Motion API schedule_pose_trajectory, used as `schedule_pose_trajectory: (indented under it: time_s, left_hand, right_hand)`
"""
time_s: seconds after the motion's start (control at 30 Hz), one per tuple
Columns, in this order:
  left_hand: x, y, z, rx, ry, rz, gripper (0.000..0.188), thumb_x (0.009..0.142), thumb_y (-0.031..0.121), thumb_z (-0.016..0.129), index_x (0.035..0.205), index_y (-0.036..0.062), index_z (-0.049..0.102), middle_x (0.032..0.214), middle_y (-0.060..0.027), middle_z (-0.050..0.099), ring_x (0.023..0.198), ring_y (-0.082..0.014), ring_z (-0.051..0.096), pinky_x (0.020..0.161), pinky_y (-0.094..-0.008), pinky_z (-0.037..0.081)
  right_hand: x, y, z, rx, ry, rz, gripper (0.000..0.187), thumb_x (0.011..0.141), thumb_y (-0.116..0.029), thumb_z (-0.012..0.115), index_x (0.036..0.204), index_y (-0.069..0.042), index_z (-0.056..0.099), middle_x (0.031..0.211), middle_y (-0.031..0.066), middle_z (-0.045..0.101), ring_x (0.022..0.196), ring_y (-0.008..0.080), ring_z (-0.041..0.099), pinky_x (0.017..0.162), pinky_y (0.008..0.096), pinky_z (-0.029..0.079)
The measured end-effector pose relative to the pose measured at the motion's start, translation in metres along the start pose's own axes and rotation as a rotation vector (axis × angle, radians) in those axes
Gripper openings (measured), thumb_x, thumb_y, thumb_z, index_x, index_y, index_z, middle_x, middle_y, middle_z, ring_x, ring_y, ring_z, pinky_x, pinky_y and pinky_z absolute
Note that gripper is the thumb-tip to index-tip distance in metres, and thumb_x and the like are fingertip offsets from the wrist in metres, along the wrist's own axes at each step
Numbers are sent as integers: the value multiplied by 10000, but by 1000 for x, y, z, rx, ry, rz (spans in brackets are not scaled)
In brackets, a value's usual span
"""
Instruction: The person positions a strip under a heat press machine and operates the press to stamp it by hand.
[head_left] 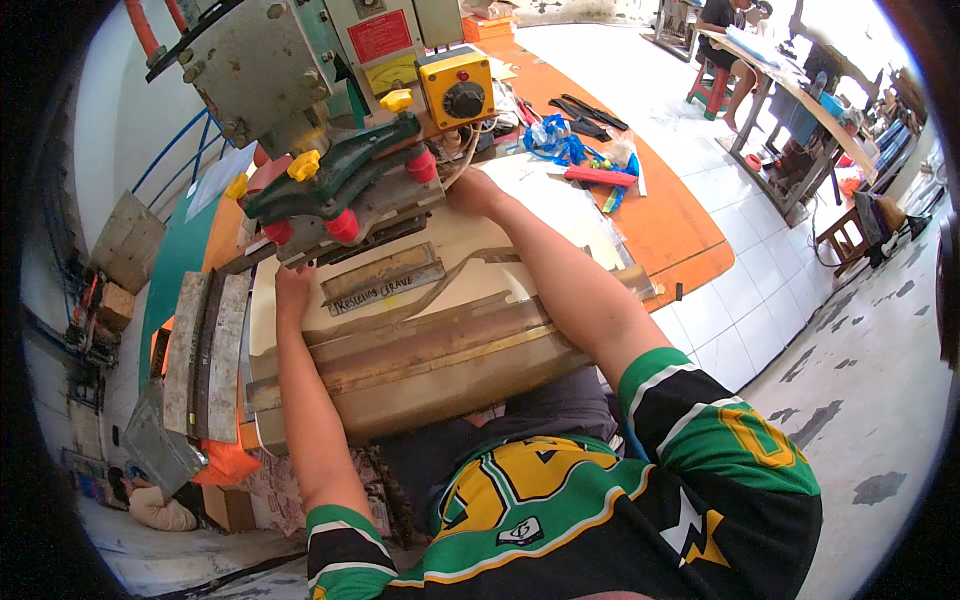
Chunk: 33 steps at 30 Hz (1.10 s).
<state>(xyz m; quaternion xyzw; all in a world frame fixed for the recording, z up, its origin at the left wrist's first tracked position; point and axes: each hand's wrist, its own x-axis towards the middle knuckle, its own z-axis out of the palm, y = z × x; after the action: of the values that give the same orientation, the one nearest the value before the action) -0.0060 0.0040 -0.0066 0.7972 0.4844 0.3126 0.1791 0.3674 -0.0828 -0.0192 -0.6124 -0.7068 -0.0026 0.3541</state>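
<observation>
Green-and-black jersey (pixel 560 520) fills the bottom, closest to the camera, with both forearms reaching away from it. Main thing here is the dark bar (pixel 380 238), sitting right under the press (pixel 335 180), toward the far side of the cream board (pixel 480 285). Left hand (pixel 292 288) is at the bar's left end, fingers bunched up and fingertips about touching it; can't tell if they've really got hold of it. Right hand (pixel 473 193) is up past the bar's other end, beside the press plate and a pale cable (pixel 465 155). Its fingers are mostly hidden, so no clue how far open it is or whether it's got anything.

Press plate hangs over the bar and blocks the view of its back side. On the near side, a metal strip (pixel 385 280) with handwriting lies between the forearms, and a long brown band (pixel 420 350) runs along the board's front edge, under both arms. Off the board's left edge there's a pair of metal rails (pixel 183 350).

Yellow control box (pixel 455 88) is just beyond the right hand. Toward the orange worktop's (pixel 690 235) far edge: blue plastic (pixel 555 140), a red stick (pixel 600 176) and some black straps (pixel 590 115).
</observation>
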Motion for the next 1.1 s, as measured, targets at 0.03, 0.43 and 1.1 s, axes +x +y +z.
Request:
schedule_pose_trajectory:
  time_s: [0.03, 0.43, 1.1]
  left_hand:
    - [1, 2, 2, -3, -1, 3, 215, 799, 137, 536, 946, -20, 538, 775, -122, 607, 689, -218, 549, 649, -324, 421]
    - [-7, 26, -3, -91, -18, -39, 227, 776, 111, 541, 959, -23, 546, 839, -133, 631, 777, -217, 591, 694, -316, 432]
    - [5, -22, 6, 45, -20, 146, 267, 780, 189, 579, 909, -45, 560, 848, -249, 600, 803, -394, 573, 690, -399, 449]
  right_hand:
    - [-1, 1, -2, 24, 5, 48, 224, 738, -169, 519, 918, -61, 596, 898, 176, 619, 845, 343, 589, 718, 411, 478]
    - [-4, 2, -6, 11, 48, -42, 236, 739, -176, 509, 928, -68, 600, 915, 170, 617, 846, 341, 589, 735, 414, 476]
    - [0, 7, -1, -107, -175, -8, 300, 642, -55, 526, 937, -30, 576, 927, 196, 589, 852, 318, 553, 758, 391, 451]
